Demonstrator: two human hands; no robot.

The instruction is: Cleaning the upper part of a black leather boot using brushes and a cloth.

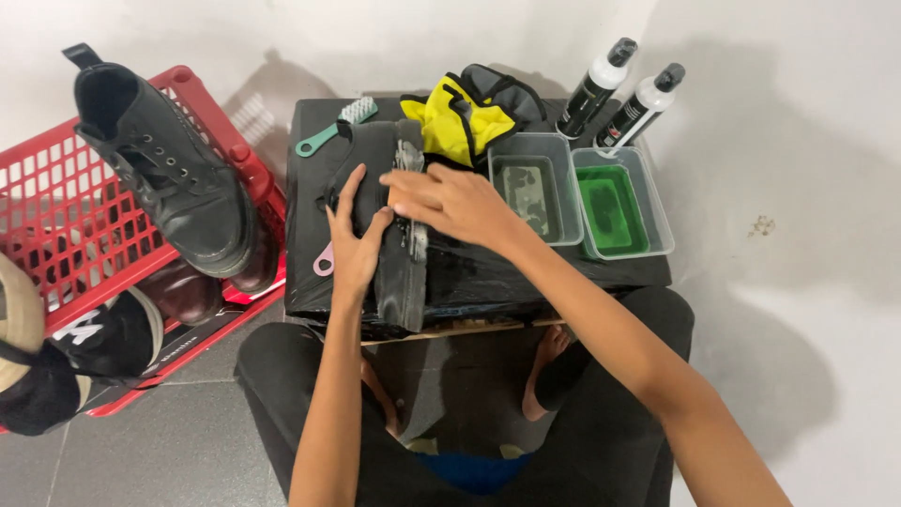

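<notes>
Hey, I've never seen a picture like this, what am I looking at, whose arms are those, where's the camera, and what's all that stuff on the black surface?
There is no machine here. The single picture comes from a camera worn on a person's head, looking down at their own two bare arms and crossed legs.

In front of them is a low black table. On it a dark shoe lies on its side. The left hand presses on it, and the right hand rests on its sole edge; whether that hand holds a tool is hidden.

Also on the table are a green-handled brush, a yellow and grey cloth, a clear tub of murky liquid, a tub of green liquid, and two black-and-white bottles.

To the left, a red crate holds a black boot and other shoes.
</notes>
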